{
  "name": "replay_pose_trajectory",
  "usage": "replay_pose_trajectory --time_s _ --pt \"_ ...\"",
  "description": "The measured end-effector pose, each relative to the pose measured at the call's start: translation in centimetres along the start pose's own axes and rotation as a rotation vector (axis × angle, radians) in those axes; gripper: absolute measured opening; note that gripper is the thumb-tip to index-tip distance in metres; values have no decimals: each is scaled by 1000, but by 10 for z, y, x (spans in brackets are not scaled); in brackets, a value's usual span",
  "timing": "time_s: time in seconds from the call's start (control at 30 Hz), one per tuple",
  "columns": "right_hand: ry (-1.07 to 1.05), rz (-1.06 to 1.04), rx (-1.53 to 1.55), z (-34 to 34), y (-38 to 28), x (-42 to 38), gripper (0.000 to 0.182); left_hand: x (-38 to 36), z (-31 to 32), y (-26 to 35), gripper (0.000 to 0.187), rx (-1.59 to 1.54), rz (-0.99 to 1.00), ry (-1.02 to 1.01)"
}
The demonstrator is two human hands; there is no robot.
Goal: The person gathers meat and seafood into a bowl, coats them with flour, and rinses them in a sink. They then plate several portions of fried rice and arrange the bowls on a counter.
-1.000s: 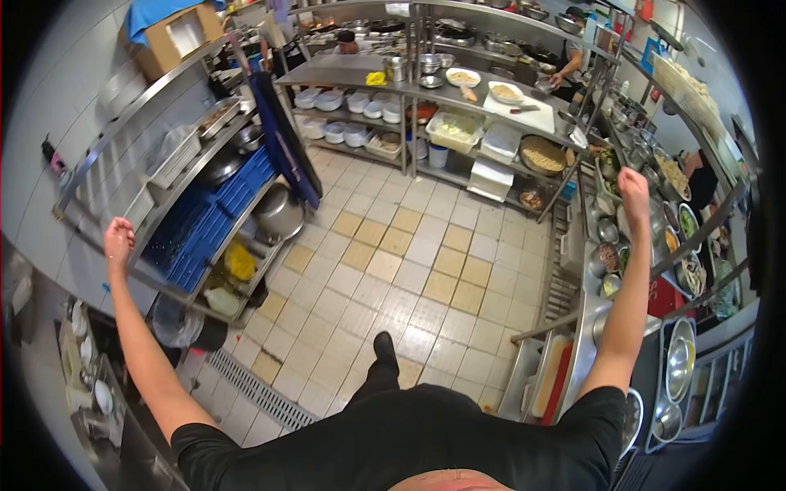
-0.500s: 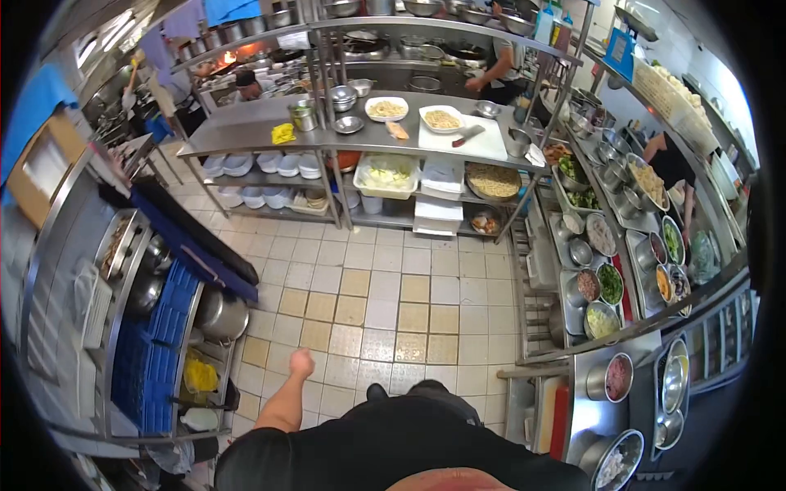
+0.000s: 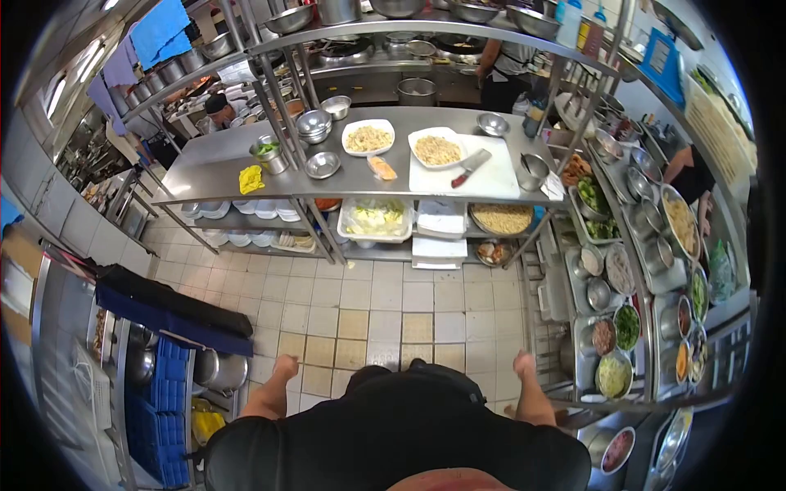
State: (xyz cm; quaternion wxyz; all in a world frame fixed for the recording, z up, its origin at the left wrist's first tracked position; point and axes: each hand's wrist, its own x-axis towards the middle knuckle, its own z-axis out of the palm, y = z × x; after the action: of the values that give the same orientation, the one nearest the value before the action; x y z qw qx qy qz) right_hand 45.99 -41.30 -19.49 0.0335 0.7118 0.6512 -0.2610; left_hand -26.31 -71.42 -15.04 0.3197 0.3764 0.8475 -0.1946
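My left hand (image 3: 286, 366) hangs low over the tiled floor, its fingers curled in, with nothing seen in it. On the other side, my right hand (image 3: 524, 362) is beside the metal rack on the right; its fingers are too small to make out. Neither hand touches anything. Ahead stands a steel table (image 3: 225, 168) with two white bowls of noodle-like food, the left bowl (image 3: 368, 137) and the right bowl (image 3: 435, 148). A cleaver (image 3: 472, 168) lies on a white cutting board (image 3: 495, 176). A yellow cloth (image 3: 250, 179) rests near the table's left end.
Blue crates (image 3: 164, 405) and a large pot (image 3: 221, 370) are at the left. Containers of chopped food, such as a tub of greens (image 3: 626, 327), line the right counter. One person (image 3: 501, 74) stands behind the table, another (image 3: 688, 172) at the far right.
I have come closer to the steel table, which appears larger and lower. My right hand has come into view. My left hand has shifted slightly left.
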Motion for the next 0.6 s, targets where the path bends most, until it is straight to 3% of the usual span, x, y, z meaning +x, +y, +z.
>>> replay_pose_trajectory --time_s 0.03,0.07,0.13,0.17,0.2,0.27,0.33,0.37,0.4,0.43,0.47,0.5,0.53,0.57,0.6 --pt "31 6 -38 -11 -23 54 30 -1 6 -5 37 -201 -141 120" --pt "-121 -257 -464 36 3 159 25 -1 4 -4 37 -401 -284 235" --pt "239 -312 120 46 -23 272 23 0 3 -2 36 -453 -296 160" --pt "269 -110 528 10 -93 276 21 4 1 3 36 -481 -301 122" --pt "95 -128 831 -24 -155 275 25 19 -1 8 36 -458 -295 95" --pt "-216 -90 1047 -114 -301 232 30 50 -7 9 36 -403 -284 42" --pt "-356 -103 1183 -138 -388 242 35 144 -5 18 27 -912 -419 230" --pt "-365 -101 1258 -141 -426 254 36 183 -20 26 20 -258 41 521" --pt "-379 -93 1326 -141 -457 262 36 215 -62 52 30 -60 136 438" --pt "-398 -75 1391 -140 -481 270 36 251 -95 80 28 -636 143 491" --pt "-439 -69 1456 -138 -501 285 36 278 -142 116 27 -902 187 547" --pt "-476 -69 1529 -137 -523 301 36 279 -214 158 26 -1306 243 451" --pt "-432 -27 1568 -142 -548 311 36 288 -276 196 25 -1425 323 490" --pt "-476 -4 1663 -139 -560 326 36 298 -335 222 28 -1624 464 277" --pt "-519 20 1756 -132 -568 346 36 328 -366 249 33 -1781 478 231"
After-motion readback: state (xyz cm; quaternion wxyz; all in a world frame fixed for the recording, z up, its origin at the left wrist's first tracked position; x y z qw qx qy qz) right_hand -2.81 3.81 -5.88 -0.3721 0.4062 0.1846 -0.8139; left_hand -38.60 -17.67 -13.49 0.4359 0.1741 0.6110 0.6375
